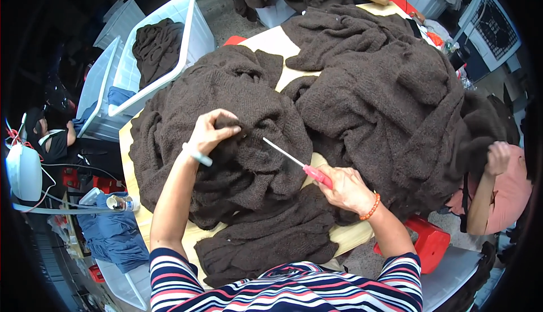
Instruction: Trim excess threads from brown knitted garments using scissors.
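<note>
My left hand (209, 132) pinches a raised bit of a dark brown knit garment (209, 88) that lies heaped on the table before me. From the right, my right hand (349, 190) grips a pink-handled tool (317, 175) with a thin, straight metal shaft. Its tip points up and left, close to my left fingers and over the knit; whether it touches the cloth I cannot tell. Nearest my body lies another folded piece of brown knit (271, 238). What exactly sits between my left fingertips is partly hidden.
A large pile of brown knit (384, 102) covers the table's right side. White bins (189, 35) stand at the left, one holding brown cloth. Blue cloth (110, 233) and a small jar (121, 203) are at lower left. A co-worker's hand (498, 158) is at far right, near a red stool (432, 244).
</note>
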